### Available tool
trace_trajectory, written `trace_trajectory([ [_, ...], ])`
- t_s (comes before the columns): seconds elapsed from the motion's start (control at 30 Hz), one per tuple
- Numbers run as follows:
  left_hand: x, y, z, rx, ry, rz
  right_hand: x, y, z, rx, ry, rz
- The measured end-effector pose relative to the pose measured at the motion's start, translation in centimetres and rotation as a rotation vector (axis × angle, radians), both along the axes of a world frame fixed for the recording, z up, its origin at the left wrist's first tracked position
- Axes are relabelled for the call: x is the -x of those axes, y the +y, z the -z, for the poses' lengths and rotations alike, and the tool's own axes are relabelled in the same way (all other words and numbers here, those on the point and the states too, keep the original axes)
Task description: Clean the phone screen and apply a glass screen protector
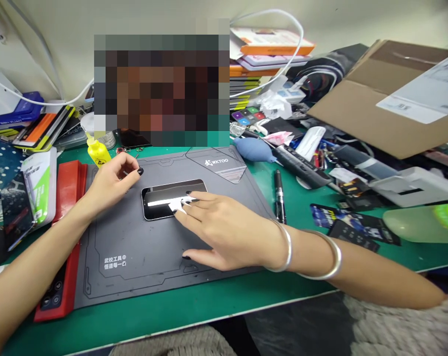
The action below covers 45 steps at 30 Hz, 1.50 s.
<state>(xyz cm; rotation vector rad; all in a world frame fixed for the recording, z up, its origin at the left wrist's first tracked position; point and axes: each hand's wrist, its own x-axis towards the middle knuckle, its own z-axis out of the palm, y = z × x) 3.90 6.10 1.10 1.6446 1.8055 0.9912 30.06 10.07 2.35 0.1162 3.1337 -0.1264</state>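
A black-framed smartphone lies flat on the grey WKTOO repair mat, with a white strip across its glass. My right hand rests over the phone's lower right side, its spread fingertips on a jagged white tab and its thumb on the mat. Two silver bangles circle that forearm. My left hand hovers just left of the phone, fingers curled, with nothing visible in them.
A yellow bottle and a red tray stand left of the mat. To the right lie a blue air blower, a black marker and scattered cards. A cardboard box leans at the back right. A pixelated patch hides the back middle.
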Motion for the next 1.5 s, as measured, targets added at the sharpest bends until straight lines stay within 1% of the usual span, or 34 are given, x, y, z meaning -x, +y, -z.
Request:
trace_trajectory([
  [0.1,0.0,0.1,-0.1,0.000,0.004,-0.002,0.1,0.0,0.4,0.064,0.047,-0.041],
  [0.23,0.1,0.1,-0.1,0.000,0.005,-0.001,0.3,0.2,1.7,0.127,0.096,-0.097],
  [0.33,0.1,0.0,0.0,0.001,0.007,0.004,0.7,0.3,2.5,0.133,0.091,-0.104],
  [0.4,0.2,0.0,0.0,0.004,0.009,0.006,0.9,0.3,2.6,0.086,0.073,-0.072],
  [0.57,0.4,0.0,0.0,0.003,0.009,0.014,0.7,-0.2,1.9,-0.145,0.020,0.199],
  [0.63,0.4,0.0,0.0,0.001,0.015,0.014,0.4,-0.7,1.7,-0.199,-0.004,0.248],
  [0.7,0.3,0.0,0.0,0.002,0.019,0.014,0.3,-1.2,1.8,-0.213,0.007,0.232],
  [0.8,0.3,0.0,0.1,-0.002,0.008,0.026,0.3,-1.6,2.0,-0.165,0.063,0.132],
  [0.87,0.4,0.0,0.2,-0.012,-0.002,0.035,0.4,-1.6,2.2,-0.147,0.073,0.113],
  [1.0,0.6,-0.1,0.4,-0.010,0.011,0.035,0.1,-1.8,2.2,-0.263,-0.016,0.260],
  [1.07,0.6,-0.1,0.4,-0.008,0.014,0.036,-0.1,-2.2,2.2,-0.307,-0.038,0.276],
  [1.13,0.7,-0.2,0.4,-0.008,0.007,0.038,-0.2,-2.4,2.2,-0.304,-0.006,0.221],
  [1.2,0.6,-0.2,0.3,-0.003,0.002,0.037,0.0,-2.4,2.2,-0.267,0.040,0.143],
  [1.27,0.5,-0.2,0.1,0.003,0.004,0.032,0.4,-1.9,2.3,-0.230,0.060,0.109],
  [1.3,0.5,-0.2,-0.1,0.006,0.006,0.028,0.6,-1.6,2.4,-0.228,0.054,0.128],
  [1.43,0.4,-0.3,-0.2,0.003,0.008,0.025,0.8,-1.0,2.5,-0.317,-0.031,0.318],
  [1.5,0.5,-0.3,-0.1,0.012,0.004,0.030,0.5,-1.4,2.5,-0.351,-0.037,0.322],
])
